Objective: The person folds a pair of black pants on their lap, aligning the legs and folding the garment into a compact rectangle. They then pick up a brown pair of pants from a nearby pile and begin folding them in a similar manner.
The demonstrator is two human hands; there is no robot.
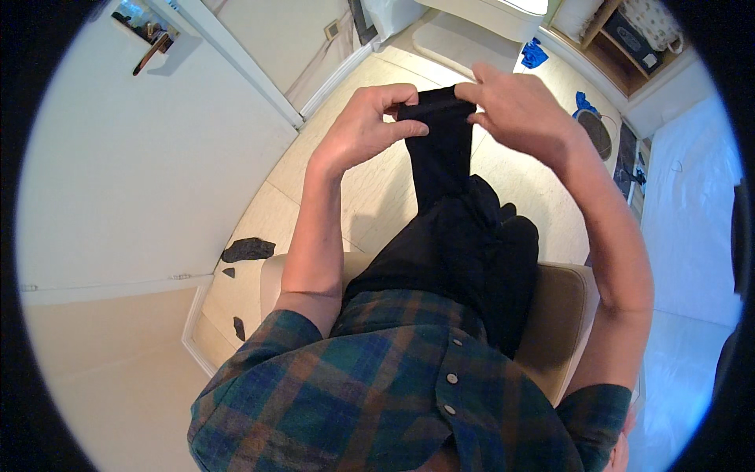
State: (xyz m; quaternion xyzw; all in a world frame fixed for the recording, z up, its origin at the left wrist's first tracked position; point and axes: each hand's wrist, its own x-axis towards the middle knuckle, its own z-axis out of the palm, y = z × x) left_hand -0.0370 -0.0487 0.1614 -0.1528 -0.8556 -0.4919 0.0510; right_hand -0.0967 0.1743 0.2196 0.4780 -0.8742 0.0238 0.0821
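A black sock (443,149) is stretched upright in front of me, its wide top edge held between both hands. My left hand (370,122) pinches its left upper edge between thumb and fingers. At the opposite upper corner, my right hand (511,110) grips the cloth with thumb and fingertips. The sock's lower end merges with the black trousers (425,252) on my lap, so where it ends is hard to make out.
I sit on a beige seat (554,315). Dark crumpled cloth (248,250) and smaller dark scraps lie on the floor at left. A white door (134,173) stands left, a white rounded furniture base (464,51) ahead. Blue crumpled pieces (534,53) and a shelf (613,47) are far right.
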